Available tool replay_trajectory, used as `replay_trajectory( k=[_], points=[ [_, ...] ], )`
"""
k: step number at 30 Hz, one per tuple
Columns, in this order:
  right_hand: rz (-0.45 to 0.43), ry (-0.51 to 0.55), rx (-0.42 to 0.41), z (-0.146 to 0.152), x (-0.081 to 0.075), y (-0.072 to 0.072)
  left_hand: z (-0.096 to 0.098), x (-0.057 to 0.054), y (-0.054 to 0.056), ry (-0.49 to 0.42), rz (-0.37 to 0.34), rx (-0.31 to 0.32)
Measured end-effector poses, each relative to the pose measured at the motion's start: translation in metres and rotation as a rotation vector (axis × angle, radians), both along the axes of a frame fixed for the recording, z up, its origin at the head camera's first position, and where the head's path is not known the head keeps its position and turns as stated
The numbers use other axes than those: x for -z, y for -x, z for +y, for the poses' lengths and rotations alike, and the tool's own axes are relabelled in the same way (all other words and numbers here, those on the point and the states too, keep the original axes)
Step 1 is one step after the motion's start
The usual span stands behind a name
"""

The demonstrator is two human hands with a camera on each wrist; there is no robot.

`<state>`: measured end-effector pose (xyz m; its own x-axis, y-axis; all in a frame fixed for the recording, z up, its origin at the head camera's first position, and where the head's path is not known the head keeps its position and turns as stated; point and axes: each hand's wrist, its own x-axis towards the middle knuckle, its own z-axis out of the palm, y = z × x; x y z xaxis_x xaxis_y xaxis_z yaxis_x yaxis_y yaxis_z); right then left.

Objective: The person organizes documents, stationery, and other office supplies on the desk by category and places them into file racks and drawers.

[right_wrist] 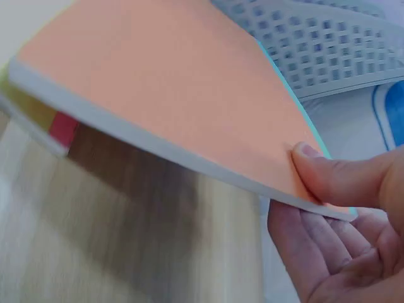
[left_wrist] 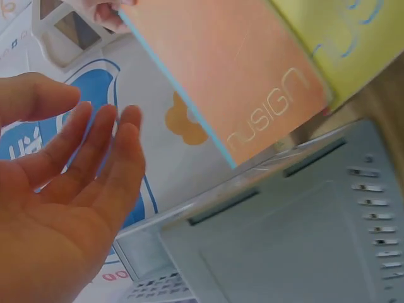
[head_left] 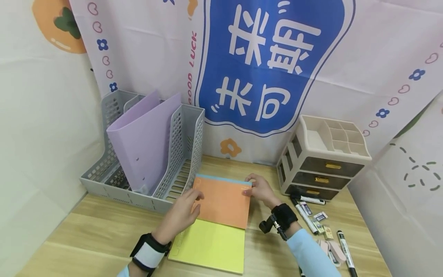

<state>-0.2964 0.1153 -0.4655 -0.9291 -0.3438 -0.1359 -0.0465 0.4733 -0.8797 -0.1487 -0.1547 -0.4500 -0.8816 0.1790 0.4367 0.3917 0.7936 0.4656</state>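
Note:
An orange notebook with a light blue strip along its far edge is pinched at its far right corner by my right hand. In the right wrist view the thumb lies on the cover and the fingers are beneath. That side is raised over the wooden table, with a shadow below. A yellow notebook lies nearer, partly overlapped by the orange one. My left hand hovers by the orange notebook's left edge; the left wrist view shows its fingers spread loosely, holding nothing.
On the left stands a grey file rack with a lilac folder in it. A cream drawer unit stands at the back right. Markers, erasers and a pink item lie beside my right forearm. A printed cloth hangs behind.

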Motion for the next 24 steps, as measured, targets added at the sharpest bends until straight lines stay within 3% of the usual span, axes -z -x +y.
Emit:
replay_trajectory(
  k=[4, 7, 10, 17, 24],
  points=[
    [-0.056, 0.127, 0.004, 0.004, -0.011, -0.005, 0.002, -0.007, 0.011, 0.042, 0.019, 0.000],
    [-0.072, 0.191, -0.001, 0.005, -0.021, -0.010, 0.001, -0.013, 0.018, 0.086, 0.093, -0.012],
    [-0.039, 0.183, 0.002, 0.004, -0.036, -0.019, -0.001, -0.017, 0.021, 0.125, 0.168, -0.027],
    [0.177, 0.001, -0.036, -0.005, -0.084, -0.043, -0.002, -0.028, 0.016, 0.181, 0.204, -0.043],
    [0.545, -0.087, -0.193, -0.014, -0.115, -0.065, -0.002, -0.047, 0.004, 0.177, 0.145, -0.094]
  ],
)
